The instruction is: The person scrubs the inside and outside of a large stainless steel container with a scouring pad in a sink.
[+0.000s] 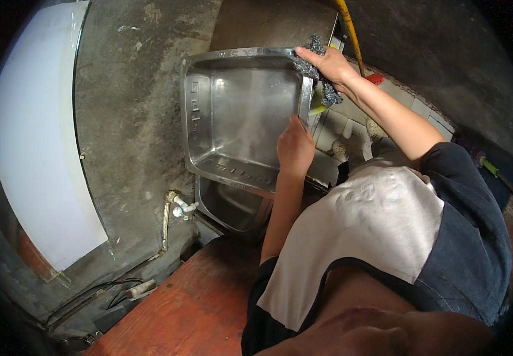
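A rectangular stainless steel basin (256, 111) with a wide flat rim is tilted up before me, its shiny inside facing the camera. My left hand (296, 147) grips the rim on the side nearest my body, fingers closed over the edge. At the upper right corner of the rim, my right hand (334, 66) holds a grey metal scouring pad (305, 66). Strands of the pad stick out on both sides of that hand, and the thumb rests along the rim. Under the raised basin lies a second metal basin (232, 204), partly hidden.
A white plastic tap (183, 210) on a pipe juts from the stained concrete wall (123, 111). An orange-red wooden surface (185, 302) spans the lower left. A white panel (38, 133) leans at left. Beyond my right arm are a yellow pole (350, 33) and a red brush (375, 79).
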